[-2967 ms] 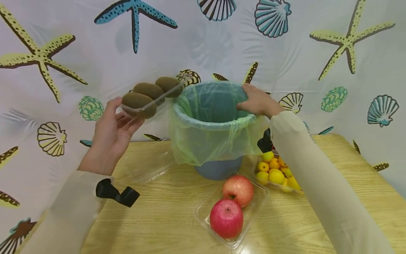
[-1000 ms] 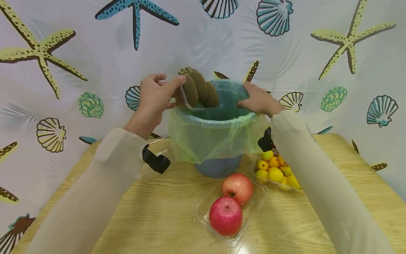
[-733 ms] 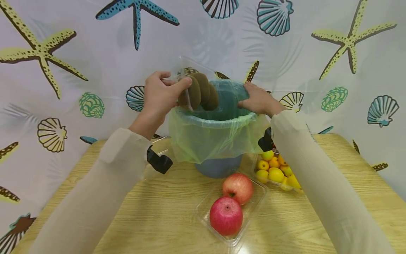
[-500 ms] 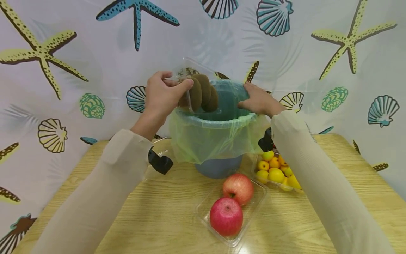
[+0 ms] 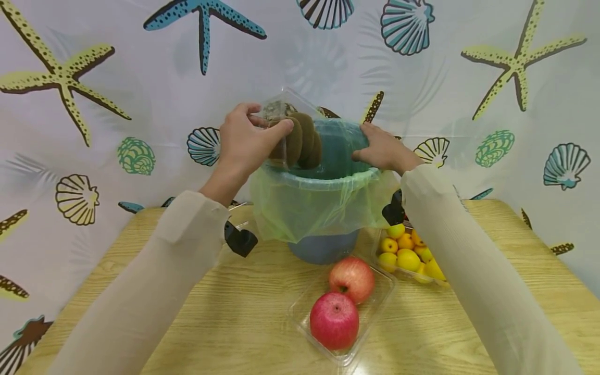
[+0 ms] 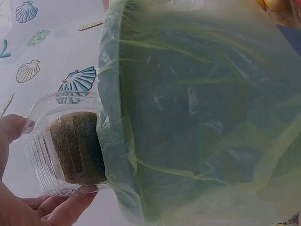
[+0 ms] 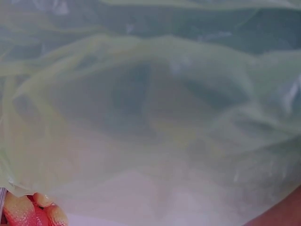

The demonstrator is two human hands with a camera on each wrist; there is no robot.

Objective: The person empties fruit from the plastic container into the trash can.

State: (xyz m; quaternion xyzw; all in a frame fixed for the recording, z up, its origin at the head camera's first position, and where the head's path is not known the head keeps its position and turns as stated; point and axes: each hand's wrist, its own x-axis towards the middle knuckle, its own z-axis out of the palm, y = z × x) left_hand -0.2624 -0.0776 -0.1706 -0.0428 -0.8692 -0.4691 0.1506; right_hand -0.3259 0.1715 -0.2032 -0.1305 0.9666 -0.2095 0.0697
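My left hand grips the end of a clear plastic box, tilted steeply over the left rim of a blue bin. Brown kiwis lie bunched at the box's low side; in the left wrist view the kiwi shows through the plastic, partly behind the bin's rim. A pale green bag lines the bin and hangs over its outside. My right hand holds the bin's right rim, thumb on the inner side. Most of the right wrist view is filled by the bag.
In front of the bin, a clear tray holds two red apples. Another box of small yellow and orange fruit stands right of the bin, partly under my right sleeve. A patterned curtain hangs behind the wooden table.
My left hand has carried the kiwi box rightward from beside the bin to over its rim and tipped it more steeply. The kiwis have slid lower. My right hand stays on the rim.
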